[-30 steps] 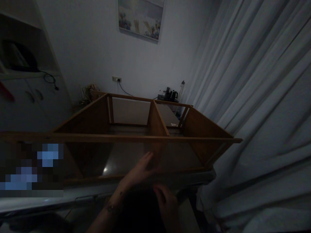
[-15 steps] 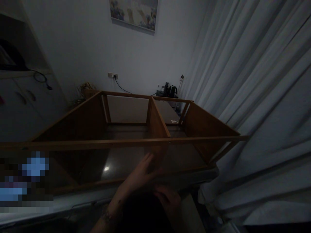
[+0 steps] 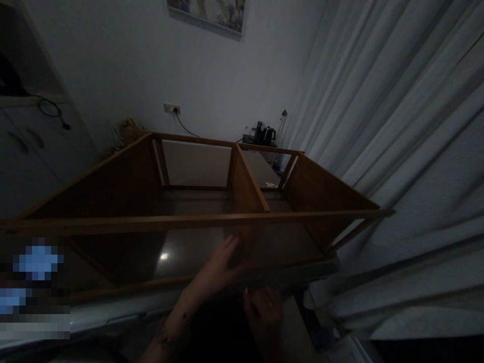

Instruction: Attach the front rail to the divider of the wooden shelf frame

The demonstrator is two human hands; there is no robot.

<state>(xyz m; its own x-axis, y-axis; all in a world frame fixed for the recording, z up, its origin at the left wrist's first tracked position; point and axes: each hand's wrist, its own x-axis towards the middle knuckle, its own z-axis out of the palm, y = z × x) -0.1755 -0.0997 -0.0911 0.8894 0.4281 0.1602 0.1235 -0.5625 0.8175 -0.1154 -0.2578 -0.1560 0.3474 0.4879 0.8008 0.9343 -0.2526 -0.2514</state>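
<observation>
Brown wood of the frame [image 3: 151,223] stands just beyond the left hand [image 3: 217,267], whose thumb and fingers are spread, gripping nothing I can see; whether they touch the divider [image 3: 249,181] I cannot tell. Nearer the body, the right hand [image 3: 264,308] is curled, too dim to show whether it pinches anything. From where I stand, the frame rests on a grey surface [image 3: 327,268], its rails, end panels and divider seemingly joined, both bays uncovered above; what work remains, I cannot make out. A curtain [image 3: 412,166] hangs to the right.
</observation>
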